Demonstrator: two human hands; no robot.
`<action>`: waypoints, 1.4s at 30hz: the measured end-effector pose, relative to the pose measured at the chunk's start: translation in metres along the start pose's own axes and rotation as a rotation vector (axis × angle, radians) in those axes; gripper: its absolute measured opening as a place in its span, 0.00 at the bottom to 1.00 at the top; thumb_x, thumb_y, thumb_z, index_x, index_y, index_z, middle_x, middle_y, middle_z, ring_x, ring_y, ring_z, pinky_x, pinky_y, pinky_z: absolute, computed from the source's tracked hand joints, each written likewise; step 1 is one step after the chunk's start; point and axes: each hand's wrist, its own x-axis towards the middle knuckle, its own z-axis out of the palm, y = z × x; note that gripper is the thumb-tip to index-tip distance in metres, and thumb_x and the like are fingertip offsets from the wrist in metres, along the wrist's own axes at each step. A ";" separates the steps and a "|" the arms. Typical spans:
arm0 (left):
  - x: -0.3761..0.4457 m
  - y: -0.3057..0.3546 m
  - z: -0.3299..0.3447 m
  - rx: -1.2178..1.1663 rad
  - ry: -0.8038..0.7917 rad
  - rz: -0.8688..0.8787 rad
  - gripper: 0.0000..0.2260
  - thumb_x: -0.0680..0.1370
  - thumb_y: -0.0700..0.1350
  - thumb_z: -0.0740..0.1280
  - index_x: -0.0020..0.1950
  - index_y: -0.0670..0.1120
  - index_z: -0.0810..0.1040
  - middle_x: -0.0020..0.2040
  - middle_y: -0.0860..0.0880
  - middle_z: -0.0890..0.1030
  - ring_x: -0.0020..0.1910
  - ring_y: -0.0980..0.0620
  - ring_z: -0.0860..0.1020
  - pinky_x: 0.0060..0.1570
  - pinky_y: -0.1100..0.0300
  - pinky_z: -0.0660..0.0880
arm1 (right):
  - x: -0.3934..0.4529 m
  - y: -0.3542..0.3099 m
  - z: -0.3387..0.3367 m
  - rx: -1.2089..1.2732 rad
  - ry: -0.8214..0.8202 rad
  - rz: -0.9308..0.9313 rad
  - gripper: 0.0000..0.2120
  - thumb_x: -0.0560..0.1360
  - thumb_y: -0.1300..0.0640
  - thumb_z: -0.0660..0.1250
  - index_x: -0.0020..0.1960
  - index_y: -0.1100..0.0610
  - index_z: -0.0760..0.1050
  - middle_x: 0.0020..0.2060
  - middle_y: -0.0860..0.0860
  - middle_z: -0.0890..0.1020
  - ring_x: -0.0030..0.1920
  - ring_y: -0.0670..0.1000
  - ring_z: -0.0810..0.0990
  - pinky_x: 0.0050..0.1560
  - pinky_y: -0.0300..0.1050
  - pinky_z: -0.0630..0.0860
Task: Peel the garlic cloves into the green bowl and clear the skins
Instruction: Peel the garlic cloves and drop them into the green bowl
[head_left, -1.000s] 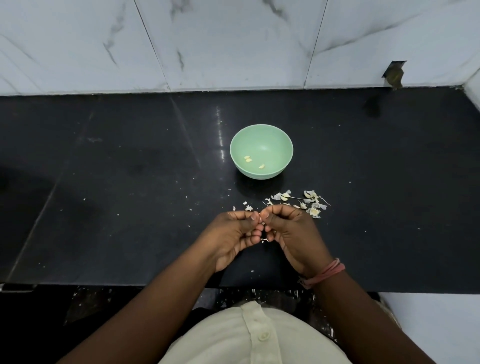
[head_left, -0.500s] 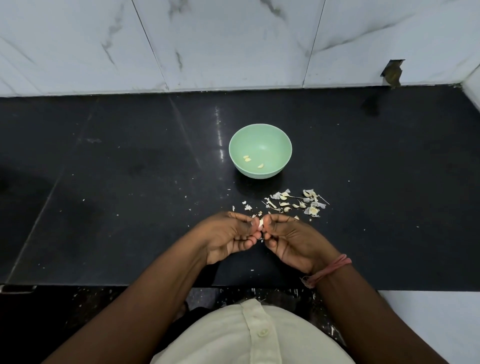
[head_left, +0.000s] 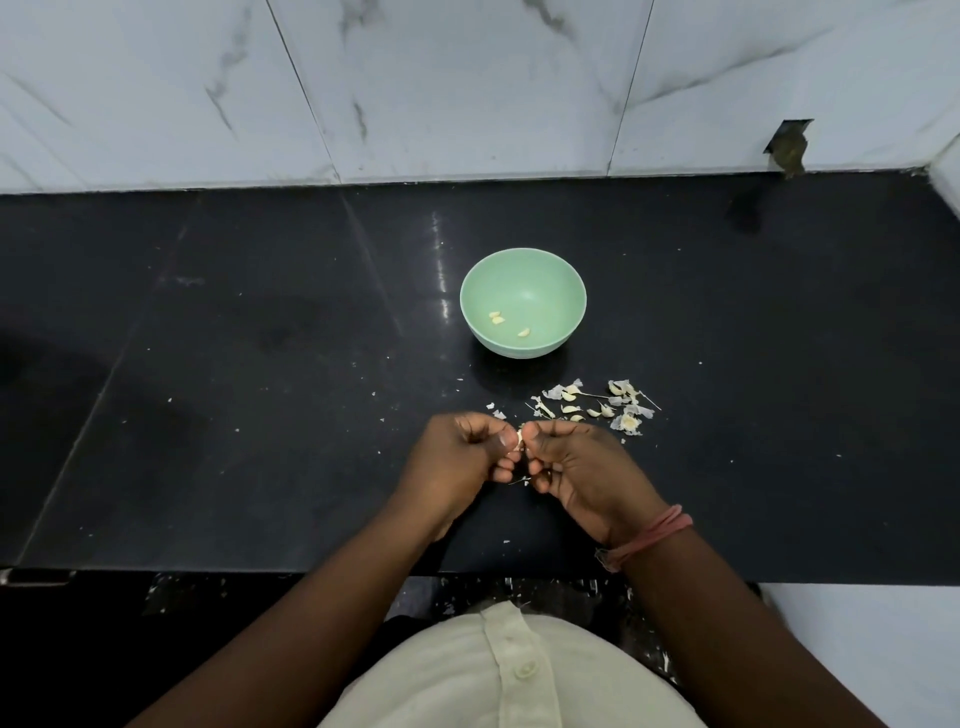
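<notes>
A pale green bowl (head_left: 522, 270) stands on the black counter (head_left: 234, 364) with three peeled garlic cloves (head_left: 497, 318) inside. In front of it, my left hand (head_left: 460, 460) and my right hand (head_left: 582, 467) meet fingertip to fingertip and pinch one small garlic clove (head_left: 519, 438) between them; only a pale sliver of it shows. A thin strand of skin hangs below the fingers. Just beyond my right hand lies a scatter of garlic cloves and papery skins (head_left: 597, 408).
A white marble-tiled wall (head_left: 467, 88) rises behind the counter, with a dark notch (head_left: 789, 145) at the right. Small skin flecks dot the counter around my hands. The counter's front edge runs just under my wrists.
Both hands have shifted slightly and the fingertips have worked at the clove, which now shows a little more. The bowl and the pile have not moved.
</notes>
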 end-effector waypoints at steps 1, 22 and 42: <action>0.001 0.000 0.000 0.032 0.018 0.025 0.08 0.80 0.36 0.68 0.42 0.41 0.83 0.33 0.46 0.82 0.33 0.53 0.78 0.35 0.63 0.77 | 0.000 0.001 0.001 -0.059 0.037 -0.057 0.07 0.79 0.67 0.67 0.43 0.62 0.80 0.31 0.55 0.77 0.28 0.48 0.71 0.26 0.40 0.67; 0.005 0.002 -0.005 -0.442 -0.113 -0.260 0.04 0.80 0.36 0.67 0.46 0.40 0.81 0.37 0.44 0.84 0.35 0.54 0.82 0.38 0.63 0.82 | -0.001 0.000 -0.007 -0.210 0.076 -0.300 0.07 0.80 0.71 0.64 0.52 0.63 0.79 0.43 0.61 0.82 0.38 0.50 0.82 0.39 0.40 0.82; 0.003 0.003 -0.008 -0.496 -0.070 -0.184 0.06 0.75 0.31 0.70 0.49 0.38 0.84 0.43 0.41 0.86 0.39 0.52 0.85 0.38 0.64 0.82 | -0.007 -0.007 0.001 -0.431 0.103 -0.430 0.05 0.77 0.67 0.71 0.50 0.61 0.84 0.38 0.54 0.87 0.36 0.51 0.86 0.39 0.40 0.82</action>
